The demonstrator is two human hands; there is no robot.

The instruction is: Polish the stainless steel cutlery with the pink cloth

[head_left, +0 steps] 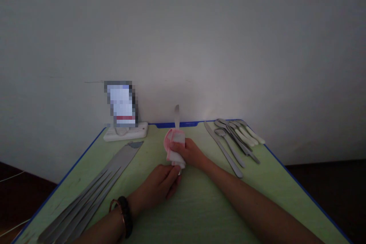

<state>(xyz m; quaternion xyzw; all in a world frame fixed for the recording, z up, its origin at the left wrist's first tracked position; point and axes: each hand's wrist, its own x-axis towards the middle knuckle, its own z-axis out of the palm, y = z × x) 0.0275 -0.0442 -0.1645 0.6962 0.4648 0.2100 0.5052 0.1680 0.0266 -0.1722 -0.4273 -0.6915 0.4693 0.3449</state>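
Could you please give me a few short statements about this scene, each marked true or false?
1. The right hand grips a pink-and-white cloth. True.
2. The cloth hides all of the held knife. False: its blade sticks up beyond the cloth.
3. The dark bracelet is on the right wrist. False: it is on the left wrist, behind the left hand.
4. A spoon lies on the table, to the right of the cloth. True.
5. The tabletop is red. False: it is green with a blue edge.
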